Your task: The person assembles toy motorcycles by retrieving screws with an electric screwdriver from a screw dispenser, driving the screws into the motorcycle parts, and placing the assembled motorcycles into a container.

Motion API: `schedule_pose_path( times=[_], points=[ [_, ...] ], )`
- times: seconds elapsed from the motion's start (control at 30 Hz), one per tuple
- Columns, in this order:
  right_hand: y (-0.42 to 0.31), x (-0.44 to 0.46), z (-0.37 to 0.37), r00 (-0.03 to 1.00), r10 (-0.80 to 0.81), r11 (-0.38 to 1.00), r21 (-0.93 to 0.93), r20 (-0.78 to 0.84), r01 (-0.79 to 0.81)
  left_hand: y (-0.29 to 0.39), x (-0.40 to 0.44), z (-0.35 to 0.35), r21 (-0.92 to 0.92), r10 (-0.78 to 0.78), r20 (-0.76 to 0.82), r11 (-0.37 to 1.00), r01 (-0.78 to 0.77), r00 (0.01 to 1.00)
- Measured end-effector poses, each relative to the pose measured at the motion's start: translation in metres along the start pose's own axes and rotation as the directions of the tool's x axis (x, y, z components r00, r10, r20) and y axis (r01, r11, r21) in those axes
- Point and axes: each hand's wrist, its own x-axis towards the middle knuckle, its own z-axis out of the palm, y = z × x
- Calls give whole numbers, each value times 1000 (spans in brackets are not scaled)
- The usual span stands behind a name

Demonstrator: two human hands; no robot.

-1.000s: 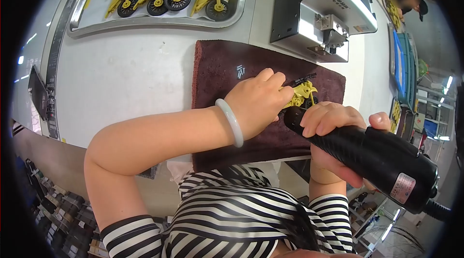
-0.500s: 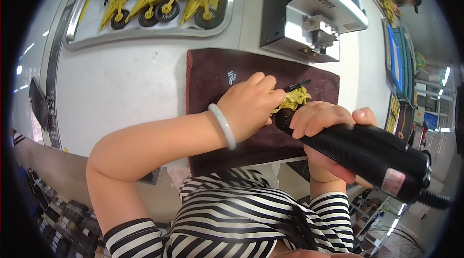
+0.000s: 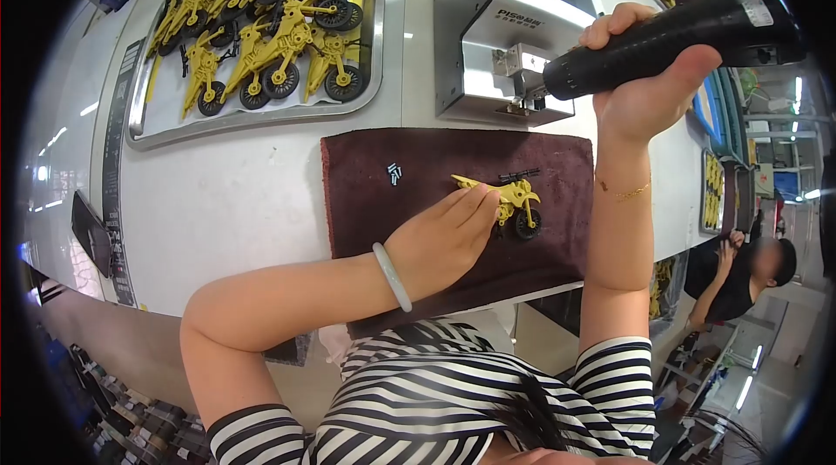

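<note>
The right hand [image 3: 649, 108], wrapped round the driver [image 3: 657, 47], has swung up from the bike [image 3: 514, 194] to the machine [image 3: 475, 38], leaving 1 hand there: the left hand [image 3: 440, 239], fingers together over its rear, on the mat [image 3: 549, 260].

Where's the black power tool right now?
Head view, upper right: the black power tool is in the right hand, its tip by the metal block on the silver machine's front.

Bright indoor light, glare on the pale tabletop, fisheye curvature, black vignetted corners.
</note>
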Motion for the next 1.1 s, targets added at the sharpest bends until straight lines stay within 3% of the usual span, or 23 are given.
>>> schedule_pose_path(
  times=[0.2,0.3,0.43,0.5,0.93,1.1],
  points=[
    [-9,-8,2,996,19,997,-77,82,-12,6,-2,-1,38,-19,49,999,17,999],
    [-28,-34,15,971,192,958,189,144,-218,7,-4,3,-5,-36,47,999,37,998],
    [-38,-66,34,959,224,965,97,171,-242,6,-6,8,-39,-17,28,999,19,999],
    [-41,-71,41,910,401,914,-109,102,-390,7,-5,7,-86,-28,56,996,33,998],
    [-36,-80,36,876,458,888,-120,150,-444,3,-2,9,-139,-42,23,989,45,999],
    [-46,-75,40,865,498,839,-289,64,-461,3,-1,8,-123,-52,19,991,54,998]
  ],
)
